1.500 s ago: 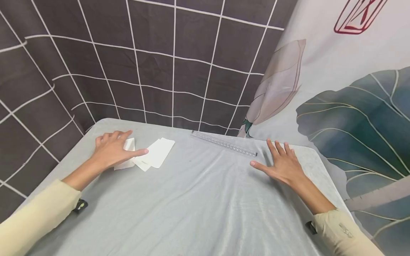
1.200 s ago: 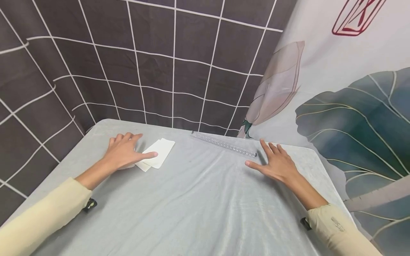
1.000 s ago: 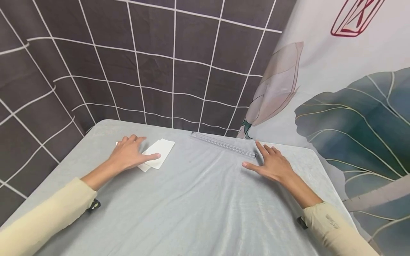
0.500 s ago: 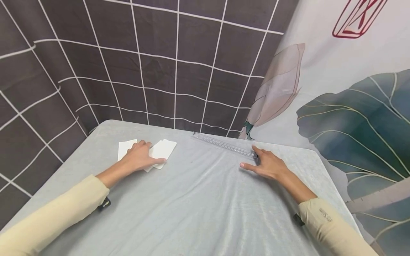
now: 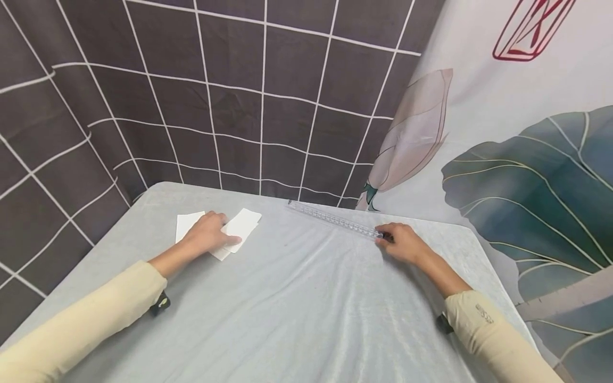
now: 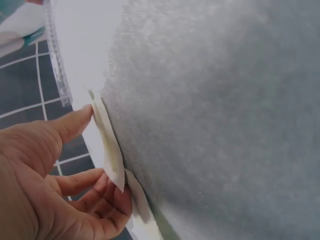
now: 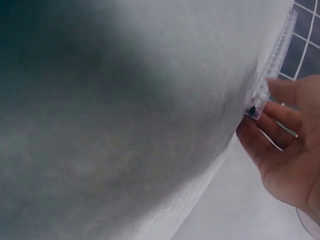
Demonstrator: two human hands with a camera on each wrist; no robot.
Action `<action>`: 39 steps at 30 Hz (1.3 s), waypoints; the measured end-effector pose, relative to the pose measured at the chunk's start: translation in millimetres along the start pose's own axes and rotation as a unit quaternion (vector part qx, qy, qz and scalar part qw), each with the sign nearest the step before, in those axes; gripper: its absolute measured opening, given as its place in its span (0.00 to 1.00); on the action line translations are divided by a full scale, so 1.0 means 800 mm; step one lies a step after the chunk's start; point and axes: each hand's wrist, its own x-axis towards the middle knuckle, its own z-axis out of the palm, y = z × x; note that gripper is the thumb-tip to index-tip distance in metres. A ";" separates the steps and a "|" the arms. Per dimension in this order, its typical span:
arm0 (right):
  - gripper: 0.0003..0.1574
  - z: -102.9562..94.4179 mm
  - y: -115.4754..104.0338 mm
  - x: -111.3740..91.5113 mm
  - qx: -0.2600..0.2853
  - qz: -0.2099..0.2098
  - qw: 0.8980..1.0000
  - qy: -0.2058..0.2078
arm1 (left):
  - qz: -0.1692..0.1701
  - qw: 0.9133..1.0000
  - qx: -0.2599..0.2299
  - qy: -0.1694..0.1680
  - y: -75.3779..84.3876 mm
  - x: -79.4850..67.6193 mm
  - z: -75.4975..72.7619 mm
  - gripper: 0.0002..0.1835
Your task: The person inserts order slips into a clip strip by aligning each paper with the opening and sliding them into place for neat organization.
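Note:
Several thin white paper pieces lie at the back left of the grey cloth-covered table. My left hand (image 5: pixel 207 234) is over them, its thumb and fingers closing on a white paper (image 6: pixel 111 145), as the left wrist view shows. Part of another white paper (image 5: pixel 243 227) shows to the right of the hand. One more white piece (image 5: pixel 185 223) lies to its left, partly hidden by the hand. My right hand (image 5: pixel 402 243) pinches the near right end of a long clear plastic tube (image 5: pixel 330 218) with a beaded look inside. This tube lies slantwise along the table's back edge.
The grey velvety cloth (image 5: pixel 297 319) has shallow folds. A dark curtain (image 5: pixel 230 106) with a white grid hangs behind the table, and a white curtain with a leaf print (image 5: pixel 536 191) hangs at the right.
My left hand has moved right from the leftmost paper and its thumb has drawn in on the papers. The right hand has come in from spread fingers to pinch the tube's end.

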 end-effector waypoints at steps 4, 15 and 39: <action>0.20 -0.019 -0.026 -0.001 0.014 0.019 1.000 -0.018 | -0.013 0.999 -0.033 -0.003 -0.022 0.014 0.006 0.36; 0.17 -0.027 -0.038 0.006 -0.003 0.053 0.998 -0.041 | -0.039 0.993 -0.109 -0.011 -0.059 0.033 0.012 0.21; 0.16 -0.034 -0.036 0.012 -0.007 0.073 0.996 -0.058 | -0.074 0.988 -0.137 -0.005 0.032 -0.031 -0.083 0.18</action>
